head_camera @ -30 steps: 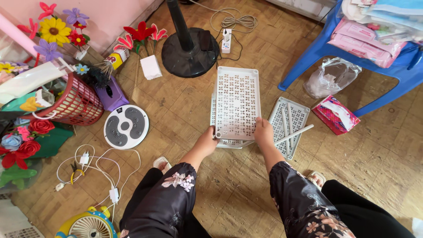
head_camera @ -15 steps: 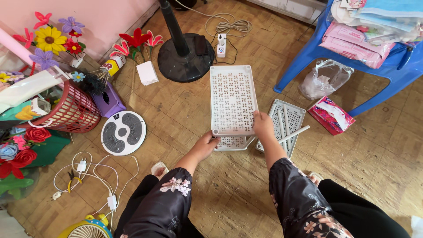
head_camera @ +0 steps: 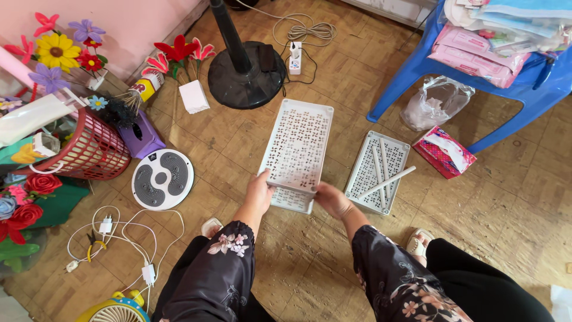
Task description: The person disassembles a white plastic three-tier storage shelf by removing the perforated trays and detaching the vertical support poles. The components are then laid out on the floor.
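Observation:
I hold a white perforated plastic shelf panel (head_camera: 300, 143) by its near end, raised over the floor. My left hand (head_camera: 260, 189) grips its near left corner and my right hand (head_camera: 331, 198) grips its near right corner. Another white panel (head_camera: 290, 200) lies on the floor right under it, mostly hidden. A third perforated panel (head_camera: 376, 172) rests on the floor to the right, with white rods (head_camera: 387, 181) lying across it.
A black fan base (head_camera: 245, 76) and a power strip (head_camera: 295, 57) stand beyond the panels. A red basket (head_camera: 89, 154), purple box (head_camera: 141, 136) and round twist disc (head_camera: 162, 178) sit left. A blue plastic chair (head_camera: 429, 65), plastic bag (head_camera: 434, 102) and tissue pack (head_camera: 445, 150) are right. Cables (head_camera: 122, 232) lie near left.
The raised panel has swung a little to the left, its near end now over the panel beneath. Both hands kept their grip and shifted with it.

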